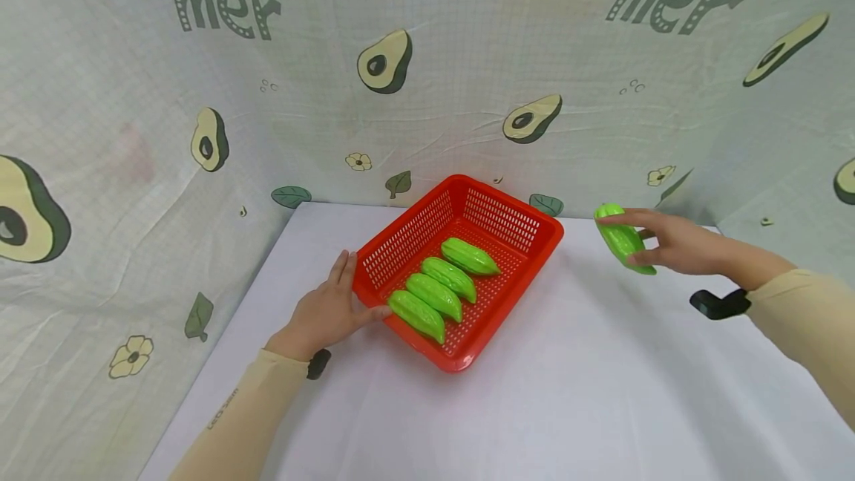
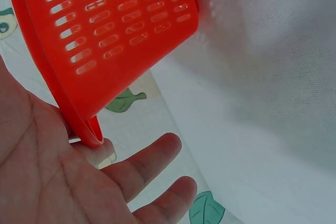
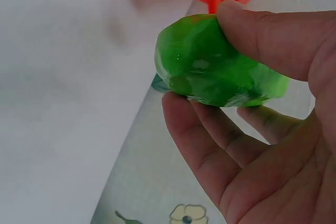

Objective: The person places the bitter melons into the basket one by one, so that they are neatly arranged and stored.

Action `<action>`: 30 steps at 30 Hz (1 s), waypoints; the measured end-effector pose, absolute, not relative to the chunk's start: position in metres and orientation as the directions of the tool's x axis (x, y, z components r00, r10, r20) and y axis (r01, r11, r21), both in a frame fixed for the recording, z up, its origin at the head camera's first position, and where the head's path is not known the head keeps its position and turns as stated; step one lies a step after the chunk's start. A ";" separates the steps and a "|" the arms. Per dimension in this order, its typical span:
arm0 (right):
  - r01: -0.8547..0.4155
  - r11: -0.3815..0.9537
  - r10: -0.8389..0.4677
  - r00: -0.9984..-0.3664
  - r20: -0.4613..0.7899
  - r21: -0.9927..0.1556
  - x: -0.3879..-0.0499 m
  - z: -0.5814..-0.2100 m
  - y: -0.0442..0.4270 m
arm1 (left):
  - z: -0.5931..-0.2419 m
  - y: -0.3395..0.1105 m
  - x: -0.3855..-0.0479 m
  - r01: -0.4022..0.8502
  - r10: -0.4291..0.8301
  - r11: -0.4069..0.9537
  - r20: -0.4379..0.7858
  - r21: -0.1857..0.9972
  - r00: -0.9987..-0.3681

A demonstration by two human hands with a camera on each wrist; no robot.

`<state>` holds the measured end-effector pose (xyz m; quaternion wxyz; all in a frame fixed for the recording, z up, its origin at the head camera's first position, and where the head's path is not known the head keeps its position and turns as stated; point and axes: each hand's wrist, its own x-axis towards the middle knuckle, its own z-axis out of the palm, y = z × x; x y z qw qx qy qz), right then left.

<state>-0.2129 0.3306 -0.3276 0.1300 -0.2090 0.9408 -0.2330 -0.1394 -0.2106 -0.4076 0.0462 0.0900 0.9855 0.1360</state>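
Observation:
In the head view, my right hand (image 1: 675, 241) holds a bright green, ridged bitter melon (image 1: 621, 237) above the right part of the table. The right wrist view shows the thumb on one side of this bitter melon (image 3: 220, 66) and the fingers on the other. A red slotted plastic basket (image 1: 514, 303) sits left of it, with several similar bitter melons (image 1: 434, 295) lying side by side inside. My left hand (image 1: 327, 314) rests at the basket's left corner. Its fingers are extended and touch the rim (image 2: 79, 124), seen in the left wrist view; the thumb is mostly hidden there.
A white table (image 1: 534, 407) lies under the basket. Behind and beside it hangs a pale cloth (image 1: 454, 110) printed with avocados, leaves and flowers. The basket's far corner is close to the back cloth.

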 end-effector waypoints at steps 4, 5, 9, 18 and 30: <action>-0.379 0.770 -0.510 -0.849 -0.138 -0.513 -0.225 -0.316 0.311 | -0.408 -0.211 -0.139 0.160 0.184 0.947 -0.064 0.278 -0.981; -0.392 0.755 -0.527 -0.840 -0.130 -0.526 -0.228 -0.313 0.306 | -0.408 -0.211 -0.139 0.159 0.183 0.947 -0.064 0.279 -0.981; -0.418 0.717 -0.573 -0.810 -0.129 -0.559 -0.241 -0.305 0.283 | -0.408 -0.212 -0.139 0.154 0.179 0.947 -0.068 0.281 -0.981; -0.420 0.703 -0.611 -0.769 -0.186 -0.574 -0.274 -0.305 0.239 | -0.411 -0.212 -0.139 0.154 0.177 0.949 -0.062 0.274 -0.982; -0.395 0.733 -0.601 -0.757 -0.255 -0.554 -0.303 -0.327 0.191 | -0.411 -0.211 -0.141 0.143 0.168 0.951 -0.069 0.273 -0.983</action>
